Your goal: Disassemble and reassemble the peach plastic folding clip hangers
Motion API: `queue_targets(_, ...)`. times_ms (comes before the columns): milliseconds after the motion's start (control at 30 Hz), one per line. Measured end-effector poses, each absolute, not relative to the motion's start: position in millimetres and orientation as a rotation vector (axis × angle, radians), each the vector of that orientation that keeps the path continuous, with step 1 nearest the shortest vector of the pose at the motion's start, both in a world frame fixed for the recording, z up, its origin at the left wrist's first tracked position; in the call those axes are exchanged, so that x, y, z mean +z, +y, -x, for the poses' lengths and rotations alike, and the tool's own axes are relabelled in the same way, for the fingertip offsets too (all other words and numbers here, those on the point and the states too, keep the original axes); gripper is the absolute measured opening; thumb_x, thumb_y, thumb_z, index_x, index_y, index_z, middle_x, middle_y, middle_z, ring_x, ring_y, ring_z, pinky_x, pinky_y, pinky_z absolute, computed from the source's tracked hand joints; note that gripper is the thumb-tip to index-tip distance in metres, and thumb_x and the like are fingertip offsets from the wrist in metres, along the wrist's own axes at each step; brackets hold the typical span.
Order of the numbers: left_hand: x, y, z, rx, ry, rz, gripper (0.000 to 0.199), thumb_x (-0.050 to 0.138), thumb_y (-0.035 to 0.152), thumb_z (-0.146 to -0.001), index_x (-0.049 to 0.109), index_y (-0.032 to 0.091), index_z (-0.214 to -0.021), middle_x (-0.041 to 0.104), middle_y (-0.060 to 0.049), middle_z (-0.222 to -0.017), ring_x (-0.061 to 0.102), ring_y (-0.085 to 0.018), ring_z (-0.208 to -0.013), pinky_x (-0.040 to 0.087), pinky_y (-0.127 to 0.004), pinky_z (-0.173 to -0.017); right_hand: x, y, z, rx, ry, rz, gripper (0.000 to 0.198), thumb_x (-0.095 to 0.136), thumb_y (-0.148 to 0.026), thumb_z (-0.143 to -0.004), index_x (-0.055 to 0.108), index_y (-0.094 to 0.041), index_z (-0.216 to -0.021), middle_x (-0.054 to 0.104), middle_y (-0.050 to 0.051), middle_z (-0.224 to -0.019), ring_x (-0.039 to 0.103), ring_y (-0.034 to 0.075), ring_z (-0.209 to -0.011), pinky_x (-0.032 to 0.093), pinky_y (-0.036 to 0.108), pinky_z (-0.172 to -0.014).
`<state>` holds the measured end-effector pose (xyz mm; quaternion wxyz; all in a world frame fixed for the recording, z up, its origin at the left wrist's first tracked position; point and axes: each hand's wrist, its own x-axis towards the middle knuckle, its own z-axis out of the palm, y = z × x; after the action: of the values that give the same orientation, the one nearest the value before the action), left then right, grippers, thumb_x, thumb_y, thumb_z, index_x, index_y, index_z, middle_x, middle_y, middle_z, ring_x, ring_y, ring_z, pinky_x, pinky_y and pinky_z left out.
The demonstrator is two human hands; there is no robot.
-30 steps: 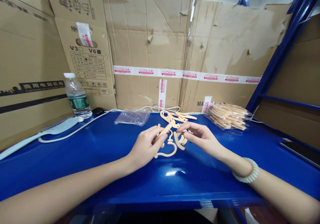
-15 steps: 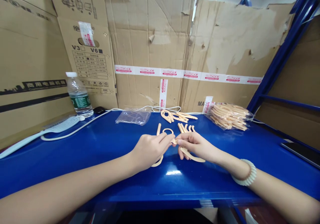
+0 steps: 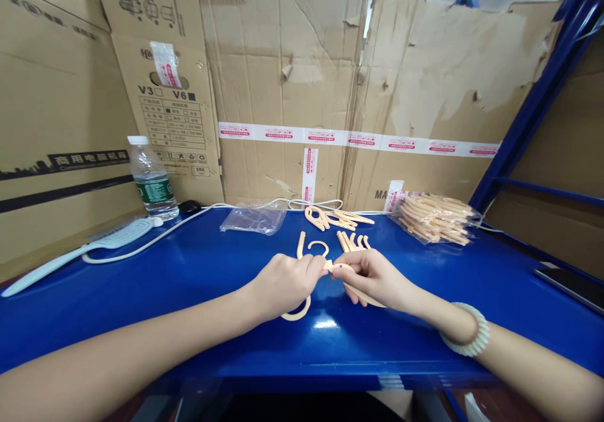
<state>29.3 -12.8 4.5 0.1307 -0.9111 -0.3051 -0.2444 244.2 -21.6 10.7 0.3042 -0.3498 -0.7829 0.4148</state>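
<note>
Close together over the blue table, both of my hands hold beige hanger pieces. My left hand (image 3: 287, 283) is closed, with a curved hook (image 3: 319, 246) showing behind its fingers and another curved beige part (image 3: 298, 314) below it. Between finger and thumb, my right hand (image 3: 370, 277) grips a flat, rounded hanger arm (image 3: 365, 297) whose end meets the piece at my left fingertips. The fingers hide how the parts join. Just behind my right hand lie several beige hanger pieces (image 3: 352, 242), and farther back is a small group of folding hangers (image 3: 337, 218).
A clear bag of hanger pieces (image 3: 436, 217) lies at the back right and a flat plastic bag (image 3: 253, 219) at the back. On the left are a water bottle (image 3: 153, 183), a hairbrush (image 3: 117, 236) and a white cable. A phone (image 3: 570, 287) lies far right. Cardboard (image 3: 283, 82) walls the back.
The hanger arm in my right hand has turned, its end now lifted and lined up toward my left fingertips. The hook by my left hand shows more openly. Both hands stay close together.
</note>
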Motion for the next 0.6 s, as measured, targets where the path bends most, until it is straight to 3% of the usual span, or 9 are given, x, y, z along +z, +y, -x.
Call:
queue_targets(300,8.4,-14.9,-30.7,-0.611,-0.843,2.556,0.034,0.032,0.024,-0.103,0.060,0.014,-0.086,0.061,-0.006,-0.061,0.054,-0.017,-0.046,0.011,-0.029,-0.045,13.3,-29.5,-240.6,0.755,-2.139,0.950,0.039,0.050,-0.049,-0.096,0.059,-0.018,-0.074,0.060,-0.002,-0.052,0.052,0.009,-0.039,0.041,0.019,-0.042)
queue_targets(600,11.5,-16.8,-30.6,-0.636,-0.791,2.505,0.038,0.028,0.028,-0.105,0.058,0.014,-0.086,0.062,-0.006,-0.061,0.058,-0.016,-0.047,0.015,-0.027,-0.043,14.3,-33.4,-238.7,0.414,-2.185,0.866,0.031,0.049,-0.034,-0.098,0.060,-0.017,-0.075,0.059,-0.003,-0.050,0.054,0.009,-0.041,0.041,0.018,-0.047)
